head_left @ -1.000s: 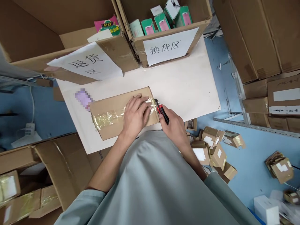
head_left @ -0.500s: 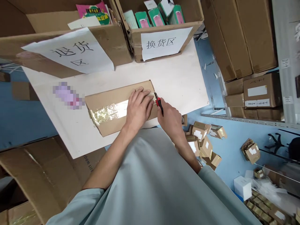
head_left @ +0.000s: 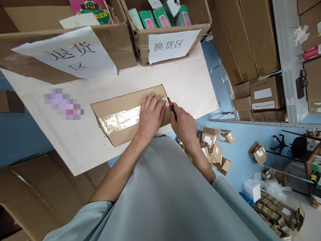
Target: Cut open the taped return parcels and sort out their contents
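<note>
A long brown cardboard box [head_left: 122, 100] lies at a slant on the white table [head_left: 82, 150], a shiny strip of clear tape [head_left: 120, 120] running along its top. My left hand [head_left: 151, 112] rests on the box with its fingers stretched out over the tape near the right end. In my right hand [head_left: 184, 122] is a red and black box cutter [head_left: 172, 107], gripped in closed fingers. The cutter's tip is at the taped right end of the box, close to my left fingertips. Whether the blade is in the tape cannot be made out.
Two open cartons with paper signs [head_left: 82, 52] stand along the table's back; the right one holds green and pink boxes [head_left: 163, 16]. A blurred-out purple item [head_left: 64, 103] lies at the left. Small cartons [head_left: 215, 152] pile on the blue floor; shelving [head_left: 255, 124] stands right.
The whole view has shifted slightly, showing more of the right side. Both hands stay at the box's right end, the cutter still held there with little visible movement.
</note>
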`<state>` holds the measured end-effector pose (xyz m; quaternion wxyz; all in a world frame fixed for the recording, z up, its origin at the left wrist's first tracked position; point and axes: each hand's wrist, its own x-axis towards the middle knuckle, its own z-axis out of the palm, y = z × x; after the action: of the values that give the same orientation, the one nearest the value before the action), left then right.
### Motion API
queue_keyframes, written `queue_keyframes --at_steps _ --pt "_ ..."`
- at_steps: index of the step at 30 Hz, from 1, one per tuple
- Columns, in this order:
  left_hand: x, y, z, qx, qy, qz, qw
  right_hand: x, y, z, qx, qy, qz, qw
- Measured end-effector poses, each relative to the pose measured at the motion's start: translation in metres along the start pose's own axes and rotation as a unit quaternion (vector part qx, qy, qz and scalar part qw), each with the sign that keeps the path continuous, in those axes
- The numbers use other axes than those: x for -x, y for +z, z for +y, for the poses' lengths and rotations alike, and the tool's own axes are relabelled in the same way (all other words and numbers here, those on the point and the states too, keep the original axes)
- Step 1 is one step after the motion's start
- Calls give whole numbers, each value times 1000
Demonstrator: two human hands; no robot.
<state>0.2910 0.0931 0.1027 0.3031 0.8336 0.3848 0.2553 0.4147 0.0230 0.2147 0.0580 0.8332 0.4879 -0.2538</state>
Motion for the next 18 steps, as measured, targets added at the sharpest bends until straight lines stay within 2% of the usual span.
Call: queue_keyframes --at_steps 8,13,18 --pt "2 3 -2 34 4 10 999 -10 -9 -19 76 26 -9 997" --pt "3 6 -2 21 -1 14 1000 -22 -13 -32 95 -2 25 995" --pt "3 4 -1 9 1 16 1000 -1 -9 -21 130 5 -12 991"
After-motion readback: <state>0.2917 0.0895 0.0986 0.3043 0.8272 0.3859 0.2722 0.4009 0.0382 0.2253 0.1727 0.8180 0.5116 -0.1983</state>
